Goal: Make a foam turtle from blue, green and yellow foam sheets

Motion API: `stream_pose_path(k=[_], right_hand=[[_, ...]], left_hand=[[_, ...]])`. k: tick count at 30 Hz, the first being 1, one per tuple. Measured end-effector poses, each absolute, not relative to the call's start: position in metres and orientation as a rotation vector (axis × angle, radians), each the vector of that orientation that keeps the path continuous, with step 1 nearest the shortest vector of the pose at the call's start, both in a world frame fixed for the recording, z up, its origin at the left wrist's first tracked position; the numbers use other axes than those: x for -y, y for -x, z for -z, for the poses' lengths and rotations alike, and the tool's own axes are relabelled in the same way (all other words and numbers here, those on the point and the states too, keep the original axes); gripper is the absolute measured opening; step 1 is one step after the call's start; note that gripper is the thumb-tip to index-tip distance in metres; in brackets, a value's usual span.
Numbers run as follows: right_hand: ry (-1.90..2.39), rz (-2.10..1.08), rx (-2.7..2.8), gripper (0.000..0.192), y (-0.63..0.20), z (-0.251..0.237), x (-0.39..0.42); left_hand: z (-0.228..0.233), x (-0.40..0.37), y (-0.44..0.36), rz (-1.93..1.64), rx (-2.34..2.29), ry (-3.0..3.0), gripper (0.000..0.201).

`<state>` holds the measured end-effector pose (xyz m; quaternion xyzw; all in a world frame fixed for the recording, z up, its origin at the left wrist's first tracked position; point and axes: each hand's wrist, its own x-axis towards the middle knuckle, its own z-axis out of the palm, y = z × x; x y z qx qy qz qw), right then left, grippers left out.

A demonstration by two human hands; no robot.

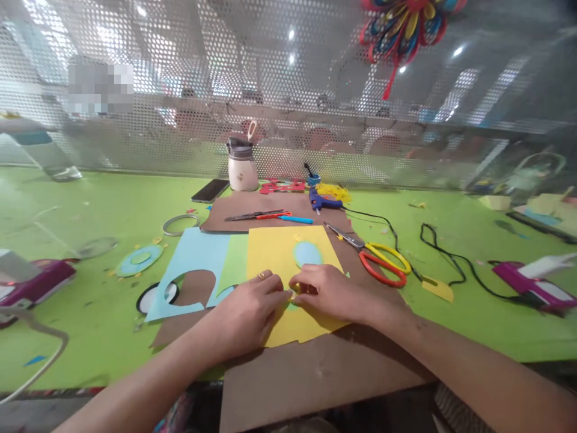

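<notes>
- Green table [112, 204] runs up to a perforated metal screen, with cardboard under my work.
- Both my hands rest on the yellow paper sheet [279, 252]: my left hand [250, 307] and right hand [331, 291] meet fingertip to fingertip, pinching a tiny yellow piece.
- I judge I'm pressing it down; next calls for steady, small pressure.
- Fingers hide the piece itself; scissors [378, 258] lie just right.

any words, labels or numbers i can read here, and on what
None can be read.
Bottle: a small mark on its front, too small to read.
Glue gun: no legible label.
Both hands rest on the yellow paper, which is blank.
</notes>
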<state>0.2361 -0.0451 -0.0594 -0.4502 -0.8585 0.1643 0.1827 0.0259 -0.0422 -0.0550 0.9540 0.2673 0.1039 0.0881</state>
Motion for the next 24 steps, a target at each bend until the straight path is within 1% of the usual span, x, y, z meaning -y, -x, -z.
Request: stream_pose_path(k=[8,14,16,20,24], right_hand=[[1.308,-0.502,2.396,0.011,-0.2367,0.0621,0.0452],[1.349,-0.587,2.328,0.014,-0.2361,0.0652,0.046],[1.346,-0.593,2.326,0.013,-0.2358,0.0653,0.0465],[1.336,-0.61,2.326,0.012,-0.2353,0.0649,0.0469],[1.361,-0.622,2.315,0.012,-0.2351,0.0653,0.0461]], left_hand=[[0.0598,0.0378,-0.024,-0.451,-0.822,-2.664,0.025],[0.0602,0.0341,-0.0195,-0.607,-1.071,-2.353,0.018],[0.0584,0.0345,-0.018,-0.6,-1.001,-2.424,0.017],[0.0549,0.0366,-0.0171,-0.575,-0.765,-2.634,0.026],[0.0526,0.0392,-0.0174,-0.517,-0.747,-2.711,0.027]])
